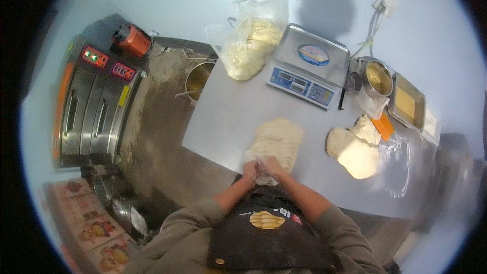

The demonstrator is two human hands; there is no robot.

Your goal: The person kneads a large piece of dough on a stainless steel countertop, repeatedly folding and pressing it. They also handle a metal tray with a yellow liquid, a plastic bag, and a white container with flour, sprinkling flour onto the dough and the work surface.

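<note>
A long piece of pale dough (280,139) lies on the metal worktop, its near end at the front edge, close to my apron. My left hand (250,169) is closed on the left side of that near end. Beside it, my right hand (274,168) grips the same end from the right. Whitish material shows between and below my hands; whether it is all dough I cannot tell. Several fingers are hidden. Farther right rests another mass of dough (355,152) in joined lumps, with an orange scraper (383,126) by its upper edge.
A digital scale (308,66) stands at the back, with a clear bag of dough (251,45) on its left. Behind the right-hand dough are a metal pot (378,78) and a rectangular pan (408,104). White flour dusts the worktop's right side. An oven (89,114) stands at left.
</note>
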